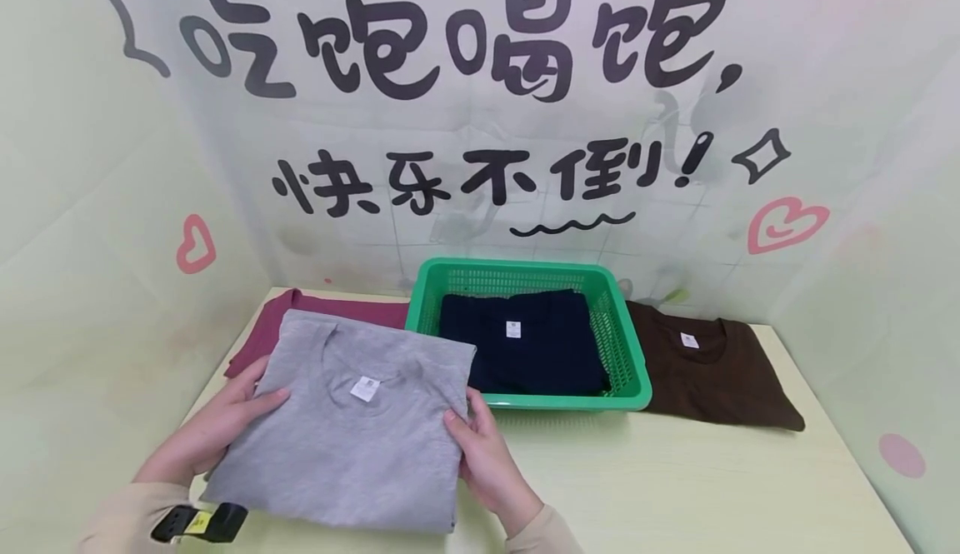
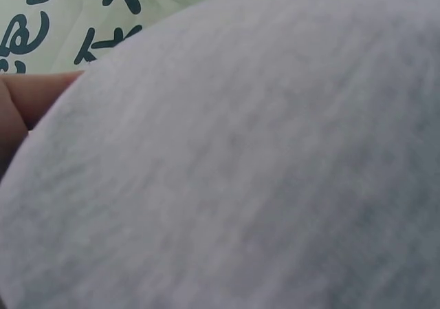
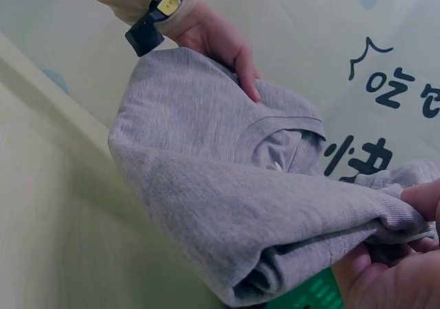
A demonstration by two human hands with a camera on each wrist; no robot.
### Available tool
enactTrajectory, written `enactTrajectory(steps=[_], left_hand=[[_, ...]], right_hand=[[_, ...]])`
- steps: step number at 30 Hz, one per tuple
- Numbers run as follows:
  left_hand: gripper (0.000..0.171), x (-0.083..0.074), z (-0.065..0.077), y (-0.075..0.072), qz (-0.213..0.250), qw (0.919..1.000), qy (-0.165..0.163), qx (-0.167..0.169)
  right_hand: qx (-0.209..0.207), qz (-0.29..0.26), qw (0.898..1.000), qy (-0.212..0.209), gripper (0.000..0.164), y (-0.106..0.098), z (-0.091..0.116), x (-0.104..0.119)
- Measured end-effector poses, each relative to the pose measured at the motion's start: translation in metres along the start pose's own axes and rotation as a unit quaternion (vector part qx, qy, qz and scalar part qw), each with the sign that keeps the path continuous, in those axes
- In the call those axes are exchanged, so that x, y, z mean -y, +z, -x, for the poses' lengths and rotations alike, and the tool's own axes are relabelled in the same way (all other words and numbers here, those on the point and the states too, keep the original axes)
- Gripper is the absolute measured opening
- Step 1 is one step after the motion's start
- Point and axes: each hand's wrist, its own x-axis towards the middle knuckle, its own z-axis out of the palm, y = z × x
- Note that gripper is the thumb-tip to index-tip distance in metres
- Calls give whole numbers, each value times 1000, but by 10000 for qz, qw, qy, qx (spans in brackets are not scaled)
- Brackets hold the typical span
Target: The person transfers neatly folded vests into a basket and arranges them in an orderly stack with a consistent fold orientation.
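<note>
A folded grey T-shirt [image 1: 352, 446] with a white neck label is held up off the table between both hands. My left hand [image 1: 225, 421] grips its left edge, thumb on top and the other fingers underneath. At the opposite edge, my right hand [image 1: 487, 458] pinches the folded layers, as the right wrist view also shows on the shirt's [image 3: 275, 212] near side. Grey cloth [image 2: 240, 164] fills most of the left wrist view. Just behind the shirt stands a green basket [image 1: 525, 402] with a folded navy T-shirt [image 1: 525, 358] lying in it.
Left of the basket, a folded maroon T-shirt [image 1: 345, 308] lies partly hidden behind the grey one. A folded brown T-shirt [image 1: 712, 375] lies to the basket's right. The pale table [image 1: 660, 487] meets a printed cloth backdrop [image 1: 465, 121] at the back and sides.
</note>
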Motion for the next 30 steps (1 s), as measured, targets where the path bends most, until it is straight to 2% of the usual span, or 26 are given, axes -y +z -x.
enactTrajectory(steps=[5,9,16,30], left_hand=[[64,-5,-3,7,-176,9998,69,-107],[63,-10,-6,13,-148,9998,69,-135],[59,-18,-12,22,94,9994,254,-220],[59,-37,-30,47,398,9984,349,-184]], right_hand=[[-21,46,10000,-19,39,-7,-1,6],[-84,126,9999,-51,41,-13,-2,12],[-306,379,9986,-218,41,-26,-5,23],[-693,855,9928,-466,42,-52,-9,43]])
